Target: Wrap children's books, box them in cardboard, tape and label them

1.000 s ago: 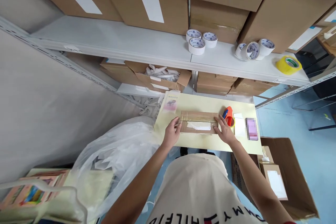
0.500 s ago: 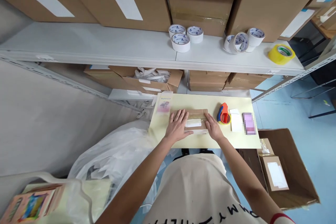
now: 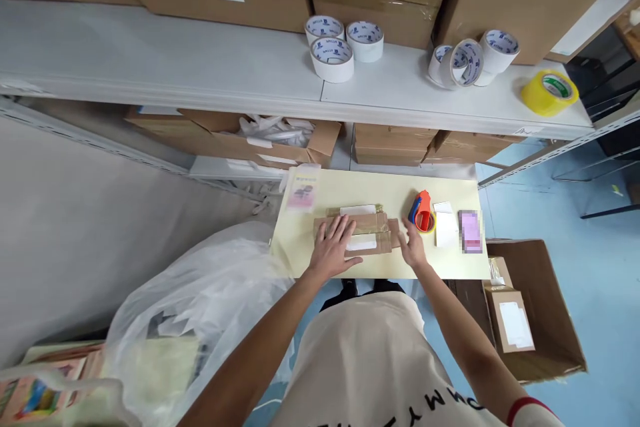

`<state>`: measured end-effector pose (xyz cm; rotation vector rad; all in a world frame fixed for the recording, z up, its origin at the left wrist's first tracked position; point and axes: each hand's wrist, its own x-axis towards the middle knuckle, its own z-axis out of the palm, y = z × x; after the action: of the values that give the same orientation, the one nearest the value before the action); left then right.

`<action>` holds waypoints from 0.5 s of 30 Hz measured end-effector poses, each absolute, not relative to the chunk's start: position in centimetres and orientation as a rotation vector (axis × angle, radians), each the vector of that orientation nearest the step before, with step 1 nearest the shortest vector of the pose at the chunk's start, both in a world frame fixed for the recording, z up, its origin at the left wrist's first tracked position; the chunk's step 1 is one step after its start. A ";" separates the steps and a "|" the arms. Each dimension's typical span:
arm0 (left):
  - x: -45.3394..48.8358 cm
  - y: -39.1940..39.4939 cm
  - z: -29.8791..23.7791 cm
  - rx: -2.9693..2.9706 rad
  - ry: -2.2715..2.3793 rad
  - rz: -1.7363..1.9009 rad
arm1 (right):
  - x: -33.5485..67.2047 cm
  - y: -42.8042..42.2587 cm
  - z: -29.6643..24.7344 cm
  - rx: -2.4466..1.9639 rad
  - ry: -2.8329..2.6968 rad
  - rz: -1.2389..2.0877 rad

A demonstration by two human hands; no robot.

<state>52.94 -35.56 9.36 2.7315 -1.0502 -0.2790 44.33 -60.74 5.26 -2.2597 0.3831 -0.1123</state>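
On the pale yellow table (image 3: 300, 247), a small brown cardboard box (image 3: 377, 223) has shiny tape and white label patches on it. A brown flap-like piece (image 3: 394, 233) juts out at its right end. My left hand (image 3: 334, 243) lies across the left part of the box, fingers spread. At the right end, beside the jutting piece, is my right hand (image 3: 413, 247), its fingers apart and nothing held; whether it touches the cardboard I cannot tell. Just above that hand lies an orange and blue tape dispenser (image 3: 423, 213).
White papers (image 3: 446, 225) and a pinkish phone-like item (image 3: 470, 232) lie on the table's right. A large open carton (image 3: 550, 320) with smaller boxes stands right, on the floor. Tape rolls (image 3: 332, 60) line the shelf (image 3: 200, 63). Clear plastic (image 3: 200, 293) bulges at left.
My right hand has moved off the box's right end, where a brown piece now sticks out. My left hand stays on the box. The whole view has shifted slightly.
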 end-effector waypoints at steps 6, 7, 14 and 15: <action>52.8 -35.7 8.8 2.670 -0.914 -0.165 | 49.5 -63.9 5.1 -2.382 0.907 0.222; 52.7 -35.7 8.7 2.657 -0.898 -0.155 | 50.1 -64.1 5.2 -2.368 0.964 0.299; 52.5 -35.6 8.8 2.572 -0.920 -0.230 | 48.4 -66.4 8.3 -2.041 0.796 0.155; 52.4 -35.7 8.9 2.549 -0.953 -0.247 | 47.7 -66.5 9.4 -1.940 0.719 0.088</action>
<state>52.39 -35.67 8.90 2.5493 -0.9532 -0.2467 47.68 -66.55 9.41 -1.9400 0.7188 0.0880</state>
